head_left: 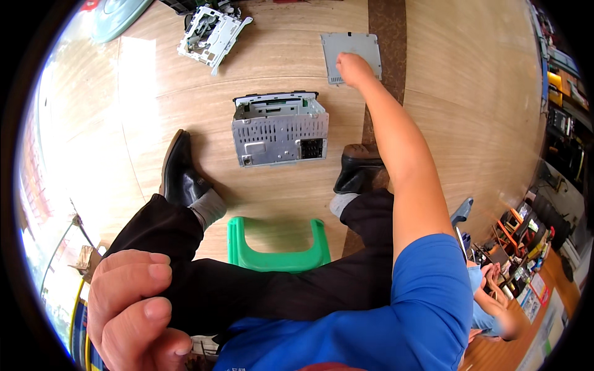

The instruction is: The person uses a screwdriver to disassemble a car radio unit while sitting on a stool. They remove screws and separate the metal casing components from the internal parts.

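Head view, looking down on a seated person. The right arm is stretched fully forward, elbow straight, bare from the blue short sleeve [427, 290] outward. The right hand [354, 68] is curled into a loose fist, knuckles up, and rests on the near left part of a flat grey metal cover plate [362, 46] lying on the wooden floor [470, 93] toward the far edge; whether the fingers pinch the plate's edge or only press on it cannot be told. The left hand [133, 309] sits close under the camera at the lower left, fingers bent inward into a half-closed curl against the left knee, gripping nothing visible.

Between the feet, near the floor's middle, stands a grey perforated metal chassis [279, 130], its connector side turned toward the person; it lies well apart from both hands and just nearer than the plate. A white and metal drive mechanism [210, 34] lies at the far left of the floor. Two black shoes [179, 170] flank the chassis, and a green plastic stool [275, 244] shows between the dark trouser legs. At the lower right, another person's arm [498, 309] reaches over a cluttered shelf area.
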`<action>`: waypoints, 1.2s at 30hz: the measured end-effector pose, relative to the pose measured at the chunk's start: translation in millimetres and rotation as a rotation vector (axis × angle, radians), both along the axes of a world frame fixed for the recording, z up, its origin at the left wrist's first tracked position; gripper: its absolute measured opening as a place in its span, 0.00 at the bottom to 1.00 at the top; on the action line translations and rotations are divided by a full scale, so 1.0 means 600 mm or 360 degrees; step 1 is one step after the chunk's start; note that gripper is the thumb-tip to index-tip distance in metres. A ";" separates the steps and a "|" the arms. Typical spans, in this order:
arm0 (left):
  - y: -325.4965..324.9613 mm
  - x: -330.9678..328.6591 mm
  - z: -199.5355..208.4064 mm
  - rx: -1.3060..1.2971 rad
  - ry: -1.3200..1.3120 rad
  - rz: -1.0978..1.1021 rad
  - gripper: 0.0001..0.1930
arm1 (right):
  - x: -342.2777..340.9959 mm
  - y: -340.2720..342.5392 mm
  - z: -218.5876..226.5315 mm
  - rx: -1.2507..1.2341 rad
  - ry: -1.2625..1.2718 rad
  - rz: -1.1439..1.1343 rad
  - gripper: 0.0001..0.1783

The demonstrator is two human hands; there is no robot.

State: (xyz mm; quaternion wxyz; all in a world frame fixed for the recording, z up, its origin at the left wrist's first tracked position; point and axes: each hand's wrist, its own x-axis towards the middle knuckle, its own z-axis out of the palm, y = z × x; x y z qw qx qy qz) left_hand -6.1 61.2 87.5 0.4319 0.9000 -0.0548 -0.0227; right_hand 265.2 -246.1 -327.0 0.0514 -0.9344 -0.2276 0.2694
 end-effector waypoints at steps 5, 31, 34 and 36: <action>-0.024 -0.001 0.005 0.0054 0.0015 0.0077 0.20 | -0.056 -0.032 0.015 -0.0067 -0.0087 0.0404 0.10; -0.005 -0.021 -0.041 -0.0044 -0.0258 0.0215 0.11 | -0.308 -0.017 0.511 0.0747 -0.0419 -0.0270 0.10; -0.023 -0.014 -0.066 0.0042 -0.0241 0.0150 0.10 | -0.385 0.003 0.566 0.0912 -0.0320 -0.0477 0.12; -0.033 -0.009 -0.104 0.0120 -0.0263 0.0086 0.11 | -0.437 0.024 0.574 0.0975 -0.0377 -0.0443 0.12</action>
